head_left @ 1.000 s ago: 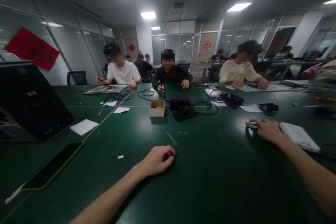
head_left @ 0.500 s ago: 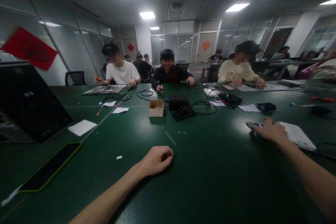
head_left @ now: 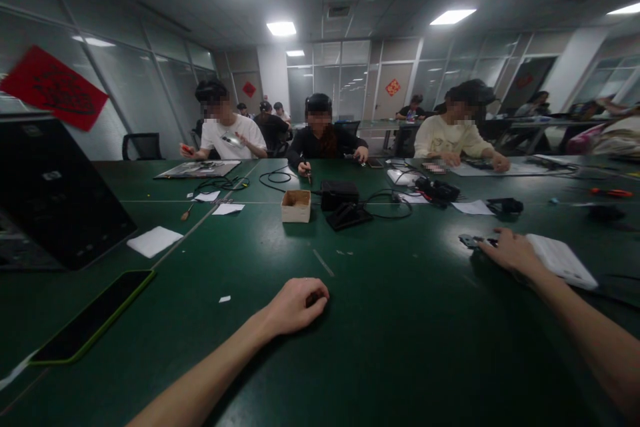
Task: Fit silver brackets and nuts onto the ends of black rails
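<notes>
My left hand (head_left: pixel 300 305) rests on the green tabletop (head_left: pixel 380 340), its fingers curled in towards the thumb. Shadow hides the inside of that hand, so anything in it cannot be made out. Out to the right, my right hand (head_left: pixel 515 255) has its fingers on a small grey metallic part (head_left: pixel 469 241) low over the table. Its far end sticks out to the left of my fingertips; the rest is covered by them. Just right of this hand lies a white box-like device (head_left: pixel 563 260), partly behind my wrist.
Ahead stand a small open cardboard box (head_left: pixel 296 207) and a black device (head_left: pixel 345 203) with cables. On the left are a phone (head_left: pixel 95 317), a white paper (head_left: pixel 154 241) and a black HP computer case (head_left: pixel 60 193). Several people sit across the table.
My right hand has shifted slightly left, and the small grey part has moved with it. My left hand stays put. A person across on the left has raised one hand off the table.
</notes>
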